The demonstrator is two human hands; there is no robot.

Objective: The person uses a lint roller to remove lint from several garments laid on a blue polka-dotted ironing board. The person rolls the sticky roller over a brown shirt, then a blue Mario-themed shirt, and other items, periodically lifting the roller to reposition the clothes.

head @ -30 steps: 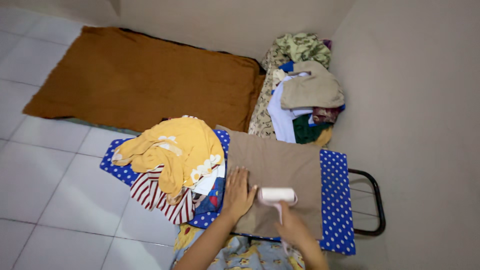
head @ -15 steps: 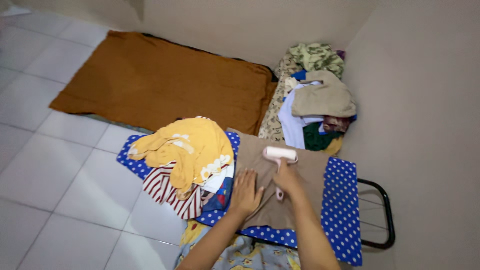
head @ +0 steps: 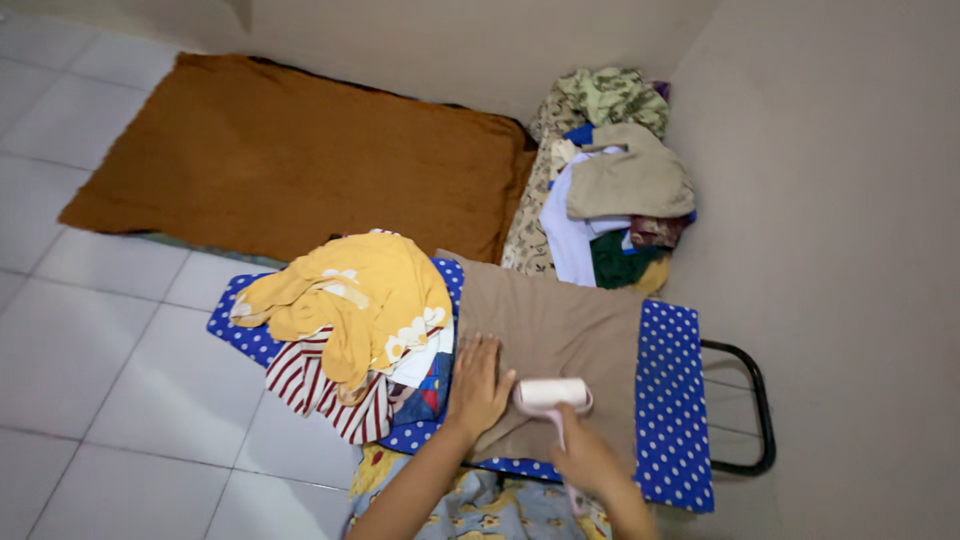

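Blue dotted board (head: 672, 400) on tile floor (head: 110, 350): L hand (head: 476, 386) fingers flat on tan cloth (head: 560, 335), R hand (head: 582, 452) grasping roller (head: 552, 394).

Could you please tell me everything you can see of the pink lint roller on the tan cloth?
The lint roller is a small hand tool with a short pale pink-white drum set crosswise on a thin pink handle, apparently plastic. The drum lies flat on the tan cloth, near its front edge, with the handle pointing back toward the person. The right hand grips the handle, covering its lower end. The left hand lies flat on the cloth just left of the drum, fingertips close to it.
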